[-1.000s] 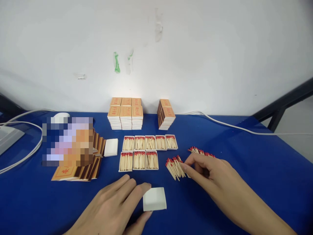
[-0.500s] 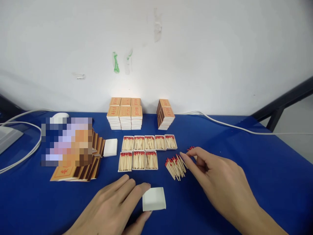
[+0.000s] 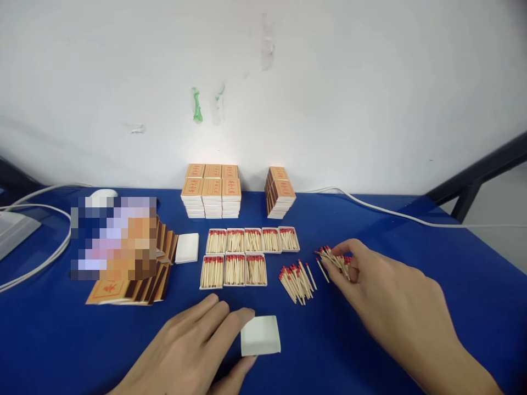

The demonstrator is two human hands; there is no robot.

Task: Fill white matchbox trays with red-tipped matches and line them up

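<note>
An empty white matchbox tray (image 3: 261,336) lies near the front of the blue table, gripped at its left side by my left hand (image 3: 197,343). My right hand (image 3: 391,302) is at a pile of red-tipped matches (image 3: 335,262) on the right, thumb and fingers closing around some of them. Just left of it lies a loose heap of matches (image 3: 295,282). Behind, two rows of white trays filled with matches (image 3: 234,270) sit side by side, five in the back row and three in front.
Stacked orange matchboxes (image 3: 212,192) and a smaller stack (image 3: 280,192) stand by the wall. Toppled box sleeves (image 3: 158,282), a white tray stack (image 3: 186,248) and a blurred patch are at left. White cables (image 3: 370,207) run along the back and left.
My right hand has moved right, from the loose heap to the pile of matches, and its fingers now close around some. My left hand and the empty tray have stayed in place.
</note>
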